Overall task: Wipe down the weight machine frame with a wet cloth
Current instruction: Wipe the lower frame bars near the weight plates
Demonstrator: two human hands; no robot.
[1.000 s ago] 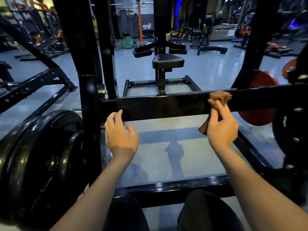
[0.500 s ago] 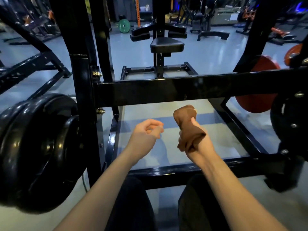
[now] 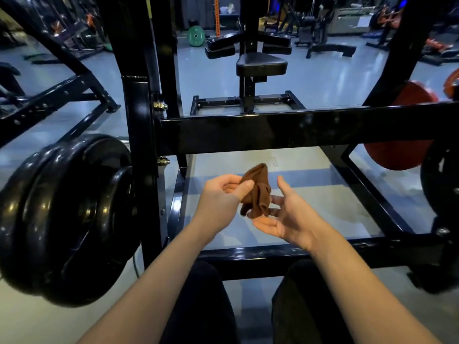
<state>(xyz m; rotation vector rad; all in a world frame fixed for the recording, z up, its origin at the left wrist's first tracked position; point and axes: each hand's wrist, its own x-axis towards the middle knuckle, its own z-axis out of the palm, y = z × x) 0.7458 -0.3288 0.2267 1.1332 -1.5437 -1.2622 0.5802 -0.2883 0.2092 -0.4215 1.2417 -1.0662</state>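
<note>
Cloth (image 3: 257,192) held at frame centre, below crossbar (image 3: 298,131), clear of frame. Pinched at upper edge by left hand (image 3: 221,197); right hand (image 3: 288,217) released, palm up beneath. Judged soft, limp, light; best bunched into pad before wiping.

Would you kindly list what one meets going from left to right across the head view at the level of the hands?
Black weight plates → black upright post → left hand → brown cloth → right hand → red weight plate.
</note>
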